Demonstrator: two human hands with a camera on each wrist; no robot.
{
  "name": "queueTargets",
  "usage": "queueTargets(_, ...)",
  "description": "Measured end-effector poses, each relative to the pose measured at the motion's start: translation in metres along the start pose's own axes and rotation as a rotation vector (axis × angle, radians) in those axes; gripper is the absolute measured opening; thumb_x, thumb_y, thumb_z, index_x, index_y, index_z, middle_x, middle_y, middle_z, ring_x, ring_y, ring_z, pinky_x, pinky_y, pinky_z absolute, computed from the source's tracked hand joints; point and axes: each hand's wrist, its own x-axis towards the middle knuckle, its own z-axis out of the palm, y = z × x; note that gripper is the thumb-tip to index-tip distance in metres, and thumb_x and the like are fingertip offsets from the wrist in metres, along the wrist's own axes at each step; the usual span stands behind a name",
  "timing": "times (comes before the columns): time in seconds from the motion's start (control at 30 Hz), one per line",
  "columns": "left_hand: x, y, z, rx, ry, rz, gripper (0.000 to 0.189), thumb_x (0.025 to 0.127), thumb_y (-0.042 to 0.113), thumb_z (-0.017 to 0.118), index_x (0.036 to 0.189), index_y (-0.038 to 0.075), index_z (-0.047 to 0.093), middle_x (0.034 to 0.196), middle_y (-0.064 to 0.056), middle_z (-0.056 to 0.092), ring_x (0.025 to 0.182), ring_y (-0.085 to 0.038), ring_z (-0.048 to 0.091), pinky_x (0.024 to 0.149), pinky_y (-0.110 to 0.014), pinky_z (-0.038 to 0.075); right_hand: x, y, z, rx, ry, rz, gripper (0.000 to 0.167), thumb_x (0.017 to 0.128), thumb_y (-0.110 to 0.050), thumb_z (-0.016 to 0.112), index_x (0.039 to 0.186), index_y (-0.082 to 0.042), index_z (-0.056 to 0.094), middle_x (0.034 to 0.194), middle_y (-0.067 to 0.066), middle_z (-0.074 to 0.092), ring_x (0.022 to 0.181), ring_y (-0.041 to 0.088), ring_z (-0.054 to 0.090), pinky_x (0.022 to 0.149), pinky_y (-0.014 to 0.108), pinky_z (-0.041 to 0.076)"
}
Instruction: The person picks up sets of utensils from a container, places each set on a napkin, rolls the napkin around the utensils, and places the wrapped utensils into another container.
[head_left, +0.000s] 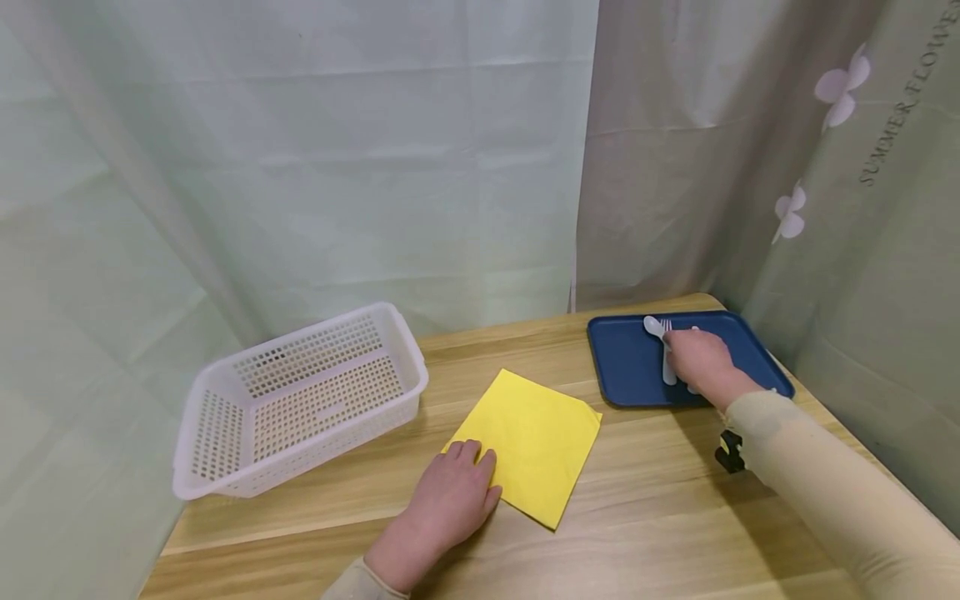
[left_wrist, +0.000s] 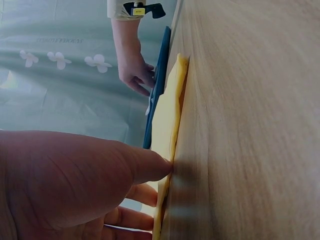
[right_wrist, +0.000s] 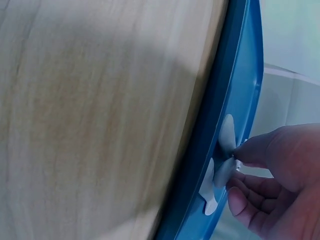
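Observation:
A folded yellow cloth (head_left: 528, 446) lies flat on the table. My left hand (head_left: 453, 492) rests on its near left edge, fingers laid out over it; in the left wrist view the thumb touches the edge of the cloth (left_wrist: 167, 120). Over at the right, my right hand (head_left: 701, 358) is above a blue tray (head_left: 622, 367) and pinches a white spoon (head_left: 652, 326) between thumb and fingers. Beside the spoon on the tray lies a white fork (head_left: 668, 367). Another white utensil (right_wrist: 207, 187) is partly hidden by the right hand in the head view.
A white perforated plastic basket (head_left: 330, 412) stands at the table's left side. The wooden table (head_left: 637, 500) runs back to a hanging curtain (head_left: 375, 167), which also closes off both sides. A black device (head_left: 729, 452) is strapped at the right wrist.

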Motion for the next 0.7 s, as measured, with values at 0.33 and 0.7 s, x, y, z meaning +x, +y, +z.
queueTargets(0.33,-0.001,-0.0003,0.0016,0.015,0.018,0.006,0.044,0.097,0.038,0.082,0.126,0.005,0.076,0.123,-0.017,0.07,0.112,-0.035,0.068,0.089,-0.048,0.061,-0.0011,-0.0042,-0.0012,-0.001,-0.015,0.034,0.036,0.104,-0.004,0.069,0.136,0.011,0.065,0.115,0.03,0.074,0.087,0.036,0.067,0.079,0.053,0.058)
queueTargets(0.7,-0.001,0.0002,-0.0005,0.001,0.015,0.0,0.044,0.097,0.037,0.083,0.125,0.005,0.075,0.123,-0.017,0.07,0.112,-0.035,0.067,0.089,-0.049,0.061,-0.0037,-0.0025,0.0037,0.028,0.031,0.023,0.043,0.102,-0.009,0.075,0.138,0.011,0.065,0.113,0.028,0.076,0.085,0.035,0.069,0.078,0.054,0.057)
